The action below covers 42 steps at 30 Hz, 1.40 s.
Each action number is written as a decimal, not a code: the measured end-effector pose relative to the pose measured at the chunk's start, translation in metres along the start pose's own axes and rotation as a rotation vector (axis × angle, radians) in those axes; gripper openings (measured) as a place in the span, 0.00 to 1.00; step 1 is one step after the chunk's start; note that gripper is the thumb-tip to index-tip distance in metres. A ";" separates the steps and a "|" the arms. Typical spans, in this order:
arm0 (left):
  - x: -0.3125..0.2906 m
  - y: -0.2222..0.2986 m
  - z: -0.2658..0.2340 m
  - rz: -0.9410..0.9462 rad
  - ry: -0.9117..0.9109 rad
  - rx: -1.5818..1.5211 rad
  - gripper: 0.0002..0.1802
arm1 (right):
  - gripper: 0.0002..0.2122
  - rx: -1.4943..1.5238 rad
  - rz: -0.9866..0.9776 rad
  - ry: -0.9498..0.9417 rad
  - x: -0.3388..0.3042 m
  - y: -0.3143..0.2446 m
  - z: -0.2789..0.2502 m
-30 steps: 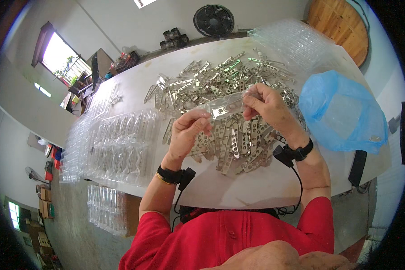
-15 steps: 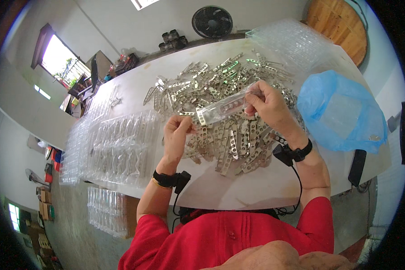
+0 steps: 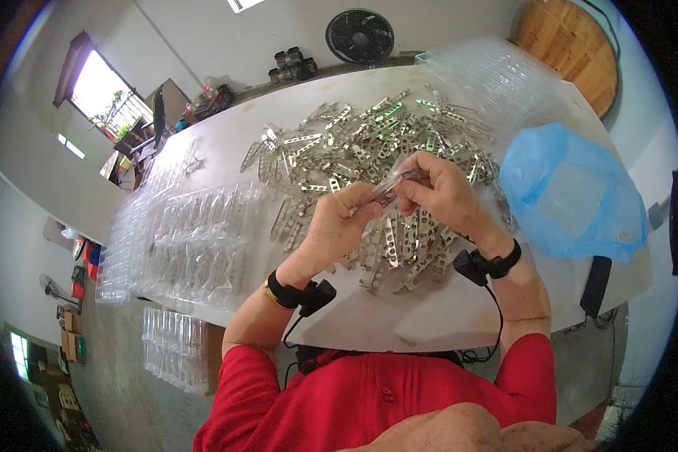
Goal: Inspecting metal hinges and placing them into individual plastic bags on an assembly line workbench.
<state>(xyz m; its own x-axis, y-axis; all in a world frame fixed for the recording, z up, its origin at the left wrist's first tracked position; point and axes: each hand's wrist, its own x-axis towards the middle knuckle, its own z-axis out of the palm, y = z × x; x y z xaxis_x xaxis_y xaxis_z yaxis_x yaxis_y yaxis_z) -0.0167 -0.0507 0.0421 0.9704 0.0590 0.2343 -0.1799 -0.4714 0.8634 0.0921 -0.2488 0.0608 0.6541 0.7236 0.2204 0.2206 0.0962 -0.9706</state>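
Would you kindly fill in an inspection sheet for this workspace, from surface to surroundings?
Surface: white table, metal strips heaped across its middle.
Items in hand: one clear packet, contents unclear.
Clutter: blue plastic bag and flat black object at right; clear plastic trays at left.
Hands: left hand and right hand both have fingers closed on the packet.
Cables: black cables hang from both wristbands.
Surroundings: black fan and round wooden board beyond the table.

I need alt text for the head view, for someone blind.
A left hand and right hand pinch a clear sleeve over a pile of perforated metal strips on a pale table. Clear trays lie left, a blue bag right.
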 end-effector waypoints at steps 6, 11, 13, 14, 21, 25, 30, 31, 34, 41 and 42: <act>-0.002 0.002 -0.005 -0.027 -0.047 -0.003 0.10 | 0.05 0.060 0.043 -0.097 0.006 0.003 0.000; -0.002 0.017 -0.005 0.004 -0.013 0.157 0.10 | 0.03 -0.178 -0.007 -0.021 0.001 -0.004 0.009; -0.001 0.013 -0.003 0.053 0.020 0.162 0.09 | 0.02 -0.170 -0.023 0.021 -0.003 -0.004 0.012; -0.002 0.015 -0.007 0.036 0.051 0.174 0.09 | 0.02 -0.161 -0.033 -0.014 -0.004 -0.006 0.014; -0.021 0.018 -0.023 0.157 -0.088 0.362 0.10 | 0.02 -0.144 0.002 -0.043 -0.006 -0.001 0.029; -0.031 0.028 -0.028 0.128 -0.117 0.344 0.11 | 0.02 -0.130 -0.028 -0.053 -0.012 -0.005 0.034; -0.043 0.020 -0.022 0.225 -0.075 0.357 0.10 | 0.03 -0.089 -0.014 -0.101 -0.022 -0.010 0.041; -0.047 0.020 -0.022 0.215 -0.089 0.329 0.10 | 0.03 -0.093 -0.010 -0.099 -0.026 -0.015 0.045; -0.061 0.023 -0.024 0.261 -0.054 0.232 0.08 | 0.04 -0.041 0.034 -0.155 -0.028 -0.017 0.049; -0.071 0.038 -0.028 0.099 -0.132 0.096 0.10 | 0.08 0.040 0.082 -0.190 -0.029 -0.015 0.047; -0.071 0.039 -0.027 0.101 -0.121 0.081 0.10 | 0.09 0.071 0.085 -0.206 -0.029 -0.011 0.046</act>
<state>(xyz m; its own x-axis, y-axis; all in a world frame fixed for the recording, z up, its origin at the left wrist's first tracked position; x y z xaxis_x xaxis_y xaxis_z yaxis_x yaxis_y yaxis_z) -0.0969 -0.0491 0.0709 0.9613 -0.0965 0.2580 -0.2684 -0.5391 0.7983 0.0376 -0.2388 0.0602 0.5053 0.8545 0.1206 0.1147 0.0720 -0.9908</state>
